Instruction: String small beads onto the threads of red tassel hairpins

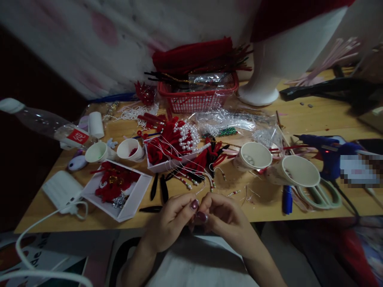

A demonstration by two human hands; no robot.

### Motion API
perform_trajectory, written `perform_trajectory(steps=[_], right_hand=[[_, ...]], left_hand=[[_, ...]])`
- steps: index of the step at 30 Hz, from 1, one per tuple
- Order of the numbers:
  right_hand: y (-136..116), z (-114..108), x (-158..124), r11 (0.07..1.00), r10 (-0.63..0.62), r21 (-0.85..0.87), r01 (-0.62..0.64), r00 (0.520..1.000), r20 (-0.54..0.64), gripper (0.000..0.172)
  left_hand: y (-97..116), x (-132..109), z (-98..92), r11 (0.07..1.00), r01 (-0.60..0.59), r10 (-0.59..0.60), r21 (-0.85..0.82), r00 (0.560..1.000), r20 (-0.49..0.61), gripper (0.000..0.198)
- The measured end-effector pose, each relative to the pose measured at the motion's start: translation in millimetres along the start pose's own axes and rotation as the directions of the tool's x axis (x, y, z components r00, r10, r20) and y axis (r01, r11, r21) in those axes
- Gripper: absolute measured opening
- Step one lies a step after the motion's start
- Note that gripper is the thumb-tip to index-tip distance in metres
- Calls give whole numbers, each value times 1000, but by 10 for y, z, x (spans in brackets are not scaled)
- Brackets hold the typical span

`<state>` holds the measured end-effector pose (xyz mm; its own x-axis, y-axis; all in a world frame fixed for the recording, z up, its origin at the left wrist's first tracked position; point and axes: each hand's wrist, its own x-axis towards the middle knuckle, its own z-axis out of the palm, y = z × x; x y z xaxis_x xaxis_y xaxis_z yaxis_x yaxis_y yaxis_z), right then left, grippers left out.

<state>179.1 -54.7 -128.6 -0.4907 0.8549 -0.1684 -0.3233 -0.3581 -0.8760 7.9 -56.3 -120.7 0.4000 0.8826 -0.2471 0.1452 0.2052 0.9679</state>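
Note:
My left hand and my right hand meet at the table's front edge, thumbs and forefingers pinched closely together. Whatever sits between the fingertips is too small to make out. A thin pale thread shows just above them. Beyond the fingers lie beaded strings with white, red and green beads, their white threads trailing over a white box of red fuzzy pieces and a loop of pearl beads. A short beaded piece rests right of my right hand, and slim black pieces lie near my left.
An open white box stands at left beside a white adapter. Paper cups, scissors, a blue marker and a blue glue gun are at right. Behind are a red basket and a plastic bottle.

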Motion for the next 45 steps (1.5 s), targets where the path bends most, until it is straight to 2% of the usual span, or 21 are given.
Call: perform_trajectory(steps=[3, 5, 8, 13, 19, 23, 28, 30, 32, 35, 37, 38, 39, 41, 43, 45], right_hand=[[-79, 9, -41, 972, -52, -230, 43, 998, -35, 22], [-128, 20, -70, 918, -103, -389, 80, 994, -37, 18], [-164, 36, -100, 831, -161, -543, 124, 987, -21, 15], [-141, 49, -120, 773, -201, -613, 166, 980, 13, 15], [-107, 35, -149, 709, -273, -676, 200, 962, -1, 5], [-64, 19, -131, 643, -329, -730, 233, 944, 12, 7], [-30, 8, -99, 518, -426, -801, 300, 903, 63, 7], [-36, -28, -105, 475, -437, -828, 298, 897, 72, 7], [-44, -101, -124, 434, -448, -859, 272, 892, 57, 7], [-48, -268, -165, 370, -468, -910, 187, 883, -9, 7], [-47, -385, -187, 342, -500, -935, 98, 861, -92, 6], [-47, -436, -194, 329, -517, -943, 61, 847, -126, 5], [-49, -479, -199, 311, -535, -950, 32, 832, -147, 4], [-61, -533, -203, 261, -574, -965, 6, 805, -149, 4], [-84, -528, -207, 221, -607, -975, -4, 782, -141, 4], [-111, -449, -213, 228, -642, -974, 5, 752, -146, 4]], left_hand=[[27, -20, -4, 989, -23, 29, 146, 999, -43, 43], [30, -29, -3, 974, -33, 52, 222, 995, -81, 43], [8, -31, 16, 973, -33, 61, 227, 992, -115, 44], [-55, -31, 65, 999, -6, 12, 53, 992, -125, 44], [-85, -35, 40, 995, -56, 45, -86, 991, -124, 43], [-121, -38, 12, 996, -50, 37, -81, 987, -154, 38], [-129, -51, 24, 995, -94, 95, 17, 967, -235, 35], [-117, -63, 14, 994, -111, 109, 11, 950, -294, 36], [-110, -78, -19, 988, -150, 128, -23, 907, -402, 37], [-125, -98, -97, 949, -288, 153, -131, 780, -606, 35], [-146, -104, -141, 901, -393, 163, -186, 702, -693, 33], [-156, -105, -154, 884, -425, 172, -192, 679, -714, 33], [-165, -105, -160, 878, -441, 181, -187, 667, -722, 33], [-173, -107, -154, 888, -427, 183, -172, 671, -718, 33], [-165, -117, -131, 914, -382, 188, -137, 697, -692, 34], [-143, -135, -105, 944, -326, 227, -42, 737, -637, 34]])
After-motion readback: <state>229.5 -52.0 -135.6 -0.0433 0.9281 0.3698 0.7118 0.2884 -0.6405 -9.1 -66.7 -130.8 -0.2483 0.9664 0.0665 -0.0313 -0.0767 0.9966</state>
